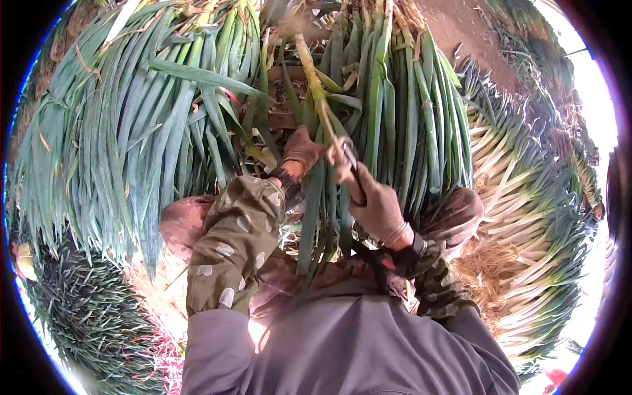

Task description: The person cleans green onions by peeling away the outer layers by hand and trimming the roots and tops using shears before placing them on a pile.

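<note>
A long green onion (pixel 314 82) with yellowed outer leaves slants down in front of my body, its green leaves (pixel 322 207) hanging toward my lap. My left hand (pixel 303 150), in a glove, is closed around its stalk. In my gloved right hand (pixel 380 209) is a small knife (pixel 355 168) with a dark handle, fingers wrapped round it. Its metal end touches or lies very near the stalk; the exact contact is hidden. The root end of the onion is blurred at the top.
Big piles of green onions lie to the left (pixel 138 125) and right (pixel 411 112) of my hands. Onions with white stalks showing (pixel 520 230) are stacked in a row at far right. More bundled green tops (pixel 89 316) and pink twine (pixel 168 359) are at lower left.
</note>
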Available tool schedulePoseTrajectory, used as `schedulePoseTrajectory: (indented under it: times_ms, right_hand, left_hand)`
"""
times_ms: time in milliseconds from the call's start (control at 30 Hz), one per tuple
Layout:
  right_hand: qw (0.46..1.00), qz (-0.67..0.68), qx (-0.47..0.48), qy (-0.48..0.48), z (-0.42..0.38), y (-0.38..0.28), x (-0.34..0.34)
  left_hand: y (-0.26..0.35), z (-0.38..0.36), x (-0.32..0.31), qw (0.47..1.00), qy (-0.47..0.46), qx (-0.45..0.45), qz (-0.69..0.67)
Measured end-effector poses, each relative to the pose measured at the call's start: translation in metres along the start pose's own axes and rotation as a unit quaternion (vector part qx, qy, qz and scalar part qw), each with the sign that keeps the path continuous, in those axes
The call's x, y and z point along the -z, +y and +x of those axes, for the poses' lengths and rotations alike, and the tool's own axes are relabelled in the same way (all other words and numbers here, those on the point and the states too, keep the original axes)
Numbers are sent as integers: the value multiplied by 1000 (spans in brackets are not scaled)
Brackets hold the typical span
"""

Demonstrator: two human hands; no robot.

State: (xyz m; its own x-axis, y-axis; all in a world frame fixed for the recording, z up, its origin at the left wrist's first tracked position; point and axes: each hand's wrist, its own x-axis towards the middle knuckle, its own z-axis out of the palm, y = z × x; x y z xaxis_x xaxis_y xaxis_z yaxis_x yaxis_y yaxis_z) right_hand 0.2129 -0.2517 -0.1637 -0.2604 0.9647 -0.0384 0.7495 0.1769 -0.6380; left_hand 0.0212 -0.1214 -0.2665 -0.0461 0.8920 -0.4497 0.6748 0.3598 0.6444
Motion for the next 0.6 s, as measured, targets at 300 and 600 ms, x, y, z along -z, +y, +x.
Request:
schedulePoseTrajectory:
  times_ms: [300, 600]
  right_hand:
    - [998, -36, -25, -49, -26, -19, 9]
    - [993, -80, -24, -89, 8, -18, -15]
  left_hand:
    - [9, -17, 65, 995, 61, -70, 21]
    - [-10, -16, 66, 995, 50, -74, 37]
